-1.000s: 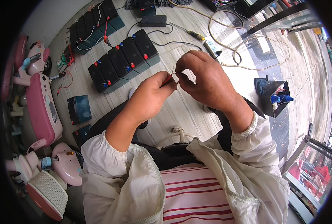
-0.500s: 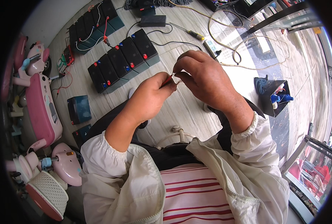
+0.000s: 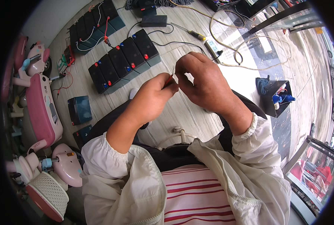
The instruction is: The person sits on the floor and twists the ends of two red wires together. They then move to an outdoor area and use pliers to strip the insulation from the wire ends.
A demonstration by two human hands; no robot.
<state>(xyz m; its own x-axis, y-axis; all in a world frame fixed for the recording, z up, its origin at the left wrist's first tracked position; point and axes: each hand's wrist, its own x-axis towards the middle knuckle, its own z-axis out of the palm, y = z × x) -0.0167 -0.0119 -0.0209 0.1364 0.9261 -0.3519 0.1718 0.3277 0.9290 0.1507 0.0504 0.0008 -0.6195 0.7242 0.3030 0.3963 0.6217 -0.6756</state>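
My left hand (image 3: pixel 152 95) pinches a short red wire (image 3: pixel 170 79) between thumb and fingers. Thin strands (image 3: pixel 173 70) stand up from the wire's end. Close beside that end, my right hand (image 3: pixel 204 80) is closed with its fingers bent round; whatever its fingertips hold is hidden. Beyond my left hand stands a row of several black-topped batteries (image 3: pixel 123 58) with red and blue terminals.
A second battery group (image 3: pixel 95 26) with wires stands farther back. Around lie a black power adapter (image 3: pixel 154 21), a screwdriver (image 3: pixel 189 32), a power strip (image 3: pixel 213 48) and a single battery (image 3: pixel 79 110). A pink ride-on toy (image 3: pixel 43 108) is at left, a dark bin (image 3: pixel 277 99) at right.
My right hand's fingertips have drawn slightly away from the wire end, and the thin strands now show upright. My left hand keeps its pinch on the red wire.
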